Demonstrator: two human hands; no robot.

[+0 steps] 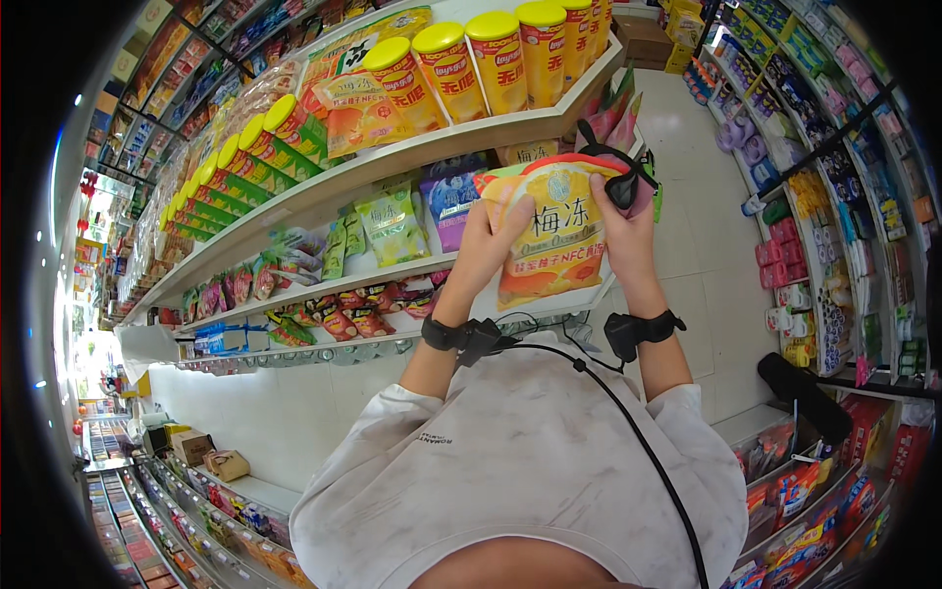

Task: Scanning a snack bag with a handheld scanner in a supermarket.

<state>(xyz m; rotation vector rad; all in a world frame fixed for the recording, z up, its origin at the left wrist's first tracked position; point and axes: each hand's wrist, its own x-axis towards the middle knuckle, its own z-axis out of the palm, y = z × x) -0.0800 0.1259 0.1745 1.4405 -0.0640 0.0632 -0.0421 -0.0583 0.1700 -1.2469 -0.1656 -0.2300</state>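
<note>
Between my two hands is a soft yellow and orange pouch of jelly snacks (551,270), held upright with its printed front toward me. My left hand (494,236) pinches the pouch's left edge, thumb lying across the front. On the opposite edge, my right hand (626,231) grips it with the thumb near the upper corner. A black strap with a small black piece (622,187) lies by the right hand's fingers. Both wrists wear black bands, and a black cable runs down over the white shirt. The fingers behind the pouch are hidden.
A white tiered shelf (471,134) stands ahead, lined with yellow-lidded snack canisters (451,74). Its lower tier carries a green pouch (392,228) and a purple pouch (453,201). Tiled floor (677,314) separates it from packed shelves at right. Low racks stand behind me.
</note>
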